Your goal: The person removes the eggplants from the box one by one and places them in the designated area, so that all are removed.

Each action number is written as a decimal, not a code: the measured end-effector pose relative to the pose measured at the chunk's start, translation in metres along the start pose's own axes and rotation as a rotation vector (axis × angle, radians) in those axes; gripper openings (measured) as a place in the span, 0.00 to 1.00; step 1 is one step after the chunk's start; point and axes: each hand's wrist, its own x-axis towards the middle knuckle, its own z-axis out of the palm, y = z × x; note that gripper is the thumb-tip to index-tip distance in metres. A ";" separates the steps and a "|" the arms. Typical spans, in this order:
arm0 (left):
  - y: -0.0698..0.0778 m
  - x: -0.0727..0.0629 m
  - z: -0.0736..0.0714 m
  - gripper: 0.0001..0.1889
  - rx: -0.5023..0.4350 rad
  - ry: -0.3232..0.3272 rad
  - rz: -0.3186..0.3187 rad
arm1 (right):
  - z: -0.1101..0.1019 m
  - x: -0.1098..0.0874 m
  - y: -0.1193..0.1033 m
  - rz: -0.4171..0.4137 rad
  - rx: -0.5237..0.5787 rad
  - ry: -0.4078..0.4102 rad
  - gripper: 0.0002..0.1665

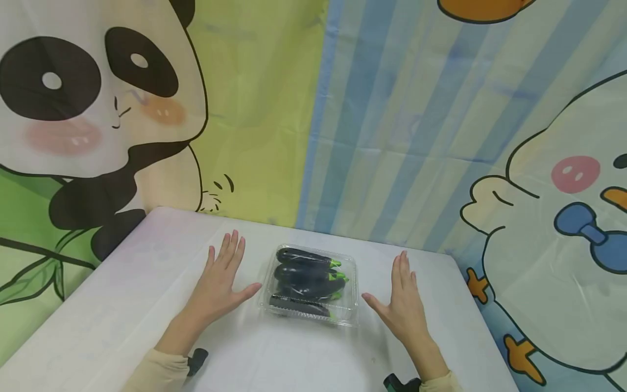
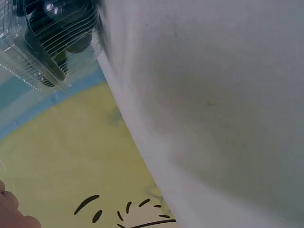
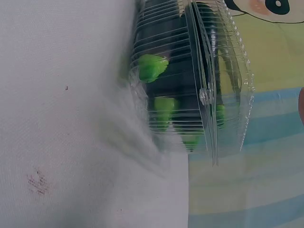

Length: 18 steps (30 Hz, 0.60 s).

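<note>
**L hand [image 1: 222,283] + R hand [image 1: 404,305]: fingers straight, both sides**

Head cam: L forearm [image 1: 178,332] comes in from lower L, angled inward; R forearm [image 1: 426,359] from lower R, also angled inward, less of it in frame. Tan cuffs on both, L cuff [image 1: 159,367] and R cuff [image 1: 441,383]. Hands well apart, approx mirrored, L a bit higher in frame. Fingers point fwd, away from body. L thumb [image 1: 249,293] sticks out toward the mid, R thumb [image 1: 374,303] ditto. L back-of-hand visible.

Wrist cams: L shows a bit of fingers [image 2: 12,211] at bottom-L corner; R only a skin sliver [image 3: 301,105] at R edge, can't tell which part.
</note>
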 end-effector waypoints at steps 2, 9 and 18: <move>0.002 -0.001 0.003 0.56 -0.006 -0.015 0.003 | 0.002 -0.001 -0.001 0.003 0.007 -0.016 0.69; 0.007 -0.003 0.015 0.56 -0.047 -0.109 -0.006 | 0.011 -0.005 -0.006 0.018 0.032 -0.070 0.69; 0.013 -0.003 0.023 0.58 -0.094 -0.169 0.007 | 0.020 -0.012 -0.014 0.029 0.057 -0.129 0.68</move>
